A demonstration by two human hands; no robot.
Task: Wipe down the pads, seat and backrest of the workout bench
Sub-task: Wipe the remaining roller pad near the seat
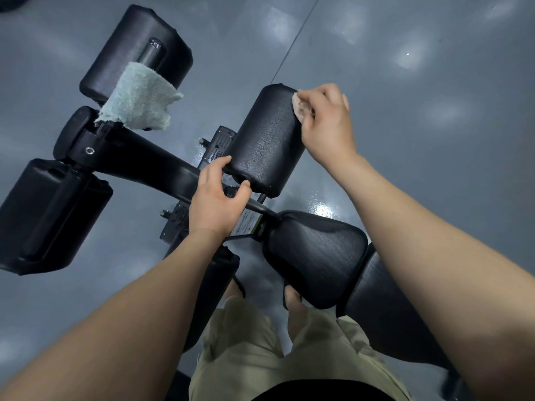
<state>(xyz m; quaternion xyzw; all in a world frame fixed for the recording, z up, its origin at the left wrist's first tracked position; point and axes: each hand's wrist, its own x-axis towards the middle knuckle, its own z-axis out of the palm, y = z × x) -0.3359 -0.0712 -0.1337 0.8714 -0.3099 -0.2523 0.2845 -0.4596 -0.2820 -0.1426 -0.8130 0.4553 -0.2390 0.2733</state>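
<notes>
My right hand is bunched tight on a small tan cloth, soft and light, at the far right edge of the roller pad; my left hand is half-curled, bracing its near end. The pad looks firm, grippy and probably free to spin, so I brace it; open floor lies to the right, and the spare green towel is draped far left on the frame.

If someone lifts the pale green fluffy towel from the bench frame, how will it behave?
The pale green fluffy towel will probably hang limp: it already drapes and folds over the black bench frame. It looks light, and its terry pile should grip rather than slip.
</notes>
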